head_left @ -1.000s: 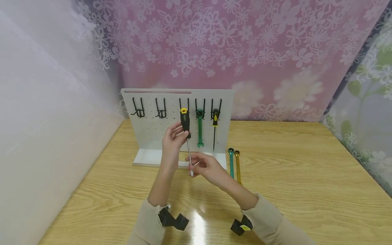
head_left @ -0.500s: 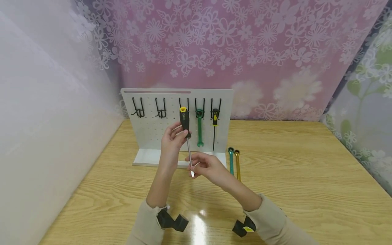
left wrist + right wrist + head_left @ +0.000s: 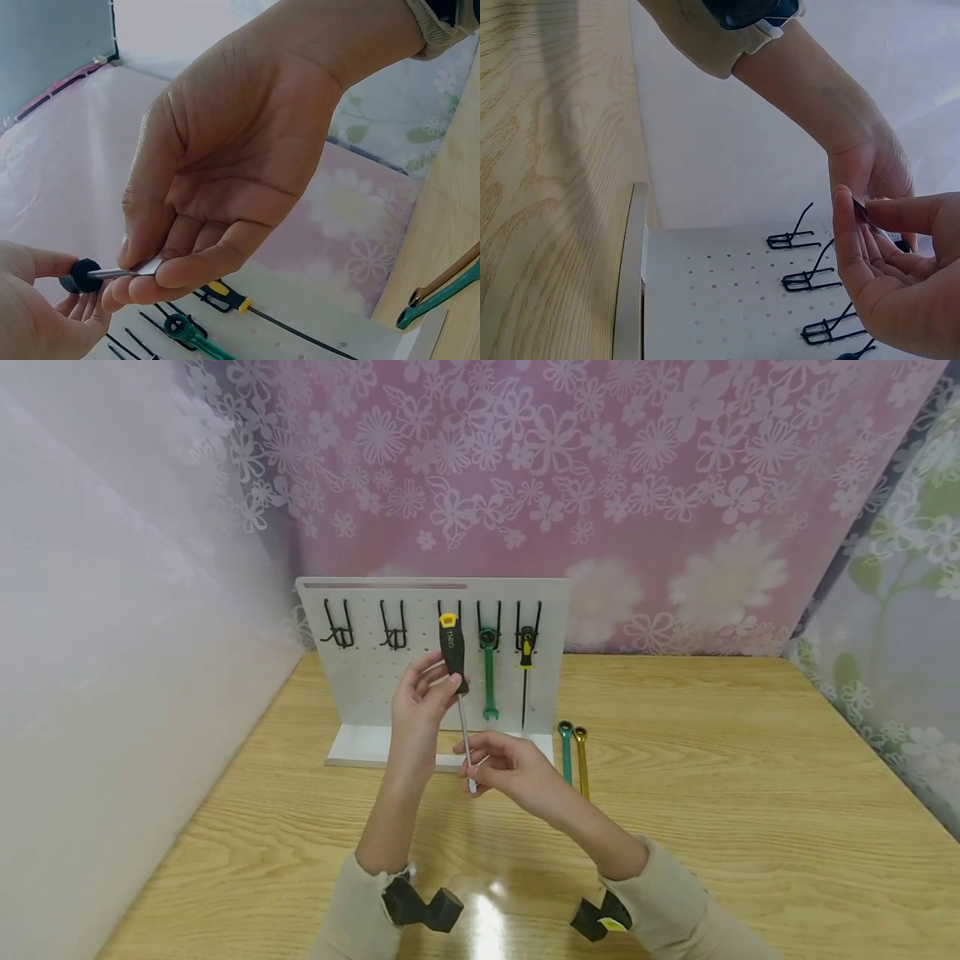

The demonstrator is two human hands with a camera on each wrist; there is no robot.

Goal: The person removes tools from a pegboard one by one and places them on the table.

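Note:
A flat-blade screwdriver (image 3: 452, 647) with a black handle and yellow end is held in front of the pegboard, handle up and tilted slightly left. My left hand (image 3: 415, 703) grips the lower part of the handle between thumb and fingers. Lower down, my right hand (image 3: 517, 772) pinches the metal shaft near its flat tip. The left wrist view shows the blade (image 3: 150, 267) between the right thumb and fingers. Behind the tool, a pair of hooks on the pegboard is partly hidden. A green wrench (image 3: 490, 681) and a smaller black-yellow screwdriver (image 3: 527, 647) hang to the right.
The white pegboard (image 3: 360, 693) stands on the wooden table (image 3: 712, 777). Two hook sets at its left, one of them a black hook (image 3: 393, 631), carry no tools. A teal wrench (image 3: 567, 756) and a gold wrench (image 3: 582, 764) lie right of the board's base.
The screwdriver's handle has risen slightly with my left hand, its yellow end now higher against the pegboard. The right hand keeps its pinch near the tip, almost in place.

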